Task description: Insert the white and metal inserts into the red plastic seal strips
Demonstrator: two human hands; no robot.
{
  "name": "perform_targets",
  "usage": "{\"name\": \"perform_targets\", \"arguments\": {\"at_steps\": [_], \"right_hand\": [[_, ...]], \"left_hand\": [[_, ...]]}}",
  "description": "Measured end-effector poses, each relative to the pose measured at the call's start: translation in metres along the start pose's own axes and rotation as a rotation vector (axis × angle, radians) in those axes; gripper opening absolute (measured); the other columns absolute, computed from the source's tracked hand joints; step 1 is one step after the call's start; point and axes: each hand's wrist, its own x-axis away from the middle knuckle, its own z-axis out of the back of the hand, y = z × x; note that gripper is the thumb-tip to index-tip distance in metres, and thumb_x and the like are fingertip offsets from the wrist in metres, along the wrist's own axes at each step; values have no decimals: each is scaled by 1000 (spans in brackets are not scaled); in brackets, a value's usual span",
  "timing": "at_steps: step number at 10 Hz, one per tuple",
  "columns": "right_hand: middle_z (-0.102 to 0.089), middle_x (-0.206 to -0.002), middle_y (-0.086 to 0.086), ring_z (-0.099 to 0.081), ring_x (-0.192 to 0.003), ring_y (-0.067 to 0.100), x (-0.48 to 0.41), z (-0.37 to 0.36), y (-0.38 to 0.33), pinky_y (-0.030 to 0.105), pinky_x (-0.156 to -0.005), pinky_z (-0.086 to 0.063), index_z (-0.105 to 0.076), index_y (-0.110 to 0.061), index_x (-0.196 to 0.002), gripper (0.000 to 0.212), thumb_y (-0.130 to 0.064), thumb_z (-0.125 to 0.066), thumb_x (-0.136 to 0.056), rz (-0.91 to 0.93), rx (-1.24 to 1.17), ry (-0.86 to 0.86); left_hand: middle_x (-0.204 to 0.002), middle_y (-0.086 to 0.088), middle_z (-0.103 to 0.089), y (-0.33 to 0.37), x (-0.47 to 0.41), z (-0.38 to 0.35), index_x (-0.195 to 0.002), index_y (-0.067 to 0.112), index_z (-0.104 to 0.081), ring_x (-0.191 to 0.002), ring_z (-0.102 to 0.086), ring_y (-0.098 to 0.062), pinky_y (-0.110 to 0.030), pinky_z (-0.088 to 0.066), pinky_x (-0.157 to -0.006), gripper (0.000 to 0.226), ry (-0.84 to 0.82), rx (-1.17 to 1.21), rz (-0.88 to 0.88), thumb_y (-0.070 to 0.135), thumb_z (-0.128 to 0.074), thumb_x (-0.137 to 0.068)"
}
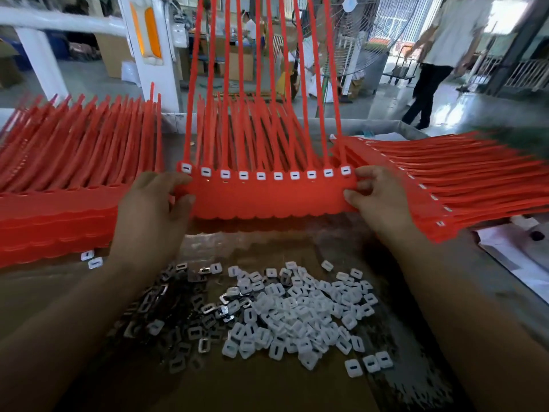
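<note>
We've got the red seal strip (267, 200) up off the counter (267, 391) at dead centre, pinched at both ends. Our left hand (151, 209) clamps the nine o'clock end, thumb in front and fingers curled behind. Our right hand (377, 197) nips the three o'clock end between thumb and fingertips. Neither hand carries anything else.

Along the strip's top edge sit ten white inserts (260, 175), one in each head, so we judge this strip filled.

Risks from here: the band is thin, flexible plastic and already bows between our hands. If we twist it, an insert that isn't fully seated could pop out. The long tails (225, 69) fan up toward twelve o'clock and could snag the stacked strips behind.

At six o'clock lies the supply. The loose white inserts (300, 316) are small, matt, rounded squares, each with a slot. The metal inserts (166, 304), toward seven o'clock, are shiny thin frames, dark and reflective. The two heaps touch and mingle at their border, so a wrong pick is easy.

A stack of red strips (59, 203) sits at nine o'clock, scallop-edged and glossy. Another stack of strips (463, 179) lies at three o'clock with white inserts along its edge.
</note>
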Motion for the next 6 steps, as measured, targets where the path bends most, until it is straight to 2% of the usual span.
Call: {"name": "perform_targets", "arguments": {"at_steps": [1, 2, 3, 4, 5, 6], "right_hand": [[-60, -97, 9, -58, -87, 20, -8, -14, 3, 29, -80, -47, -52, -7, -117, 38, -7, -65, -82, -12, 56, 5], [-61, -106, 16, -60, -95, 27, -16, -23, 8, 38, -88, -49, -54, -4, -114, 31, -3, -61, -83, -27, 61, 37], [-64, -106, 14, -60, -99, 24, -17, -26, 12, 16, -89, -38, -58, 0, -110, 26, 0, -57, -84, 19, 145, 102], [-65, -108, 13, -60, -102, 24, -16, -26, 15, 16, -90, -35, -60, -1, -110, 25, -2, -57, -85, 39, 190, 104], [-64, -113, 11, -56, -108, 23, -11, -23, 13, 18, -89, -32, -61, -4, -110, 25, -11, -59, -86, 48, 280, 17], [-65, -113, 8, -56, -108, 22, -9, -9, 10, 20, -88, -32, -64, -7, -108, 24, -17, -61, -86, 67, 352, -7]], "left_hand": [[-102, -22, -60, -6, -15, -8, -105, 0, -63, -91, -55, -33, -28, -35, -79, 25, -46, -46, 4, 1, -59, -81], [-103, -26, -60, -11, -25, -18, -107, -1, -63, -96, -54, -37, -31, -35, -84, 25, -78, -82, 17, 1, -55, -84], [-107, -25, -62, -16, -27, -24, -110, -1, -63, -101, -55, -37, -33, -33, -86, 26, -153, -130, 22, 4, -51, -88], [-113, -20, -62, -22, -29, -29, -115, 3, -61, -105, -55, -34, -36, -37, -90, 29, -230, -184, 31, 12, -48, -91], [-108, -21, -60, -20, -31, -27, -112, 6, -61, -100, -53, -34, -39, -39, -87, 28, -264, -248, 49, 17, -48, -90], [-115, -16, -54, -16, -27, -26, -115, 13, -58, -104, -52, -32, -41, -41, -88, 30, -245, -231, 66, 23, -47, -89]]}}
